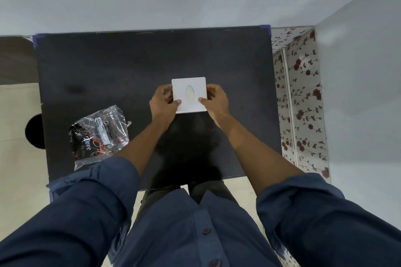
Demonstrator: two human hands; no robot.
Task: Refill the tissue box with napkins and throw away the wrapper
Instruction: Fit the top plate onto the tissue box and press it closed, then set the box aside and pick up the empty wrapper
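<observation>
Head view, looking straight down: white square tissue box (189, 94) near the middle of a black table (97, 67), oval slot facing up with something pale showing in it, likely napkins. Left hand (162, 104) clasps the box's left edge, thumb laid on the top face; right hand (217, 99) clasps the right edge the same way. Both hands closed on the box, one each side. Cannot tell whether the box rests on the table or is lifted just off it. Wrapper (100, 136), crumpled clear plastic with dark print, lies well apart to the left near the table's front edge; it looks emptied. Dark round shape (34, 132) on the floor just beside the table's left edge, possibly a bin, not certain. Judgement: refill step is at its close, lid or box being seated. Next move calls for letting go of the box, reaching left for the wrapper, and carrying it to a bin.
</observation>
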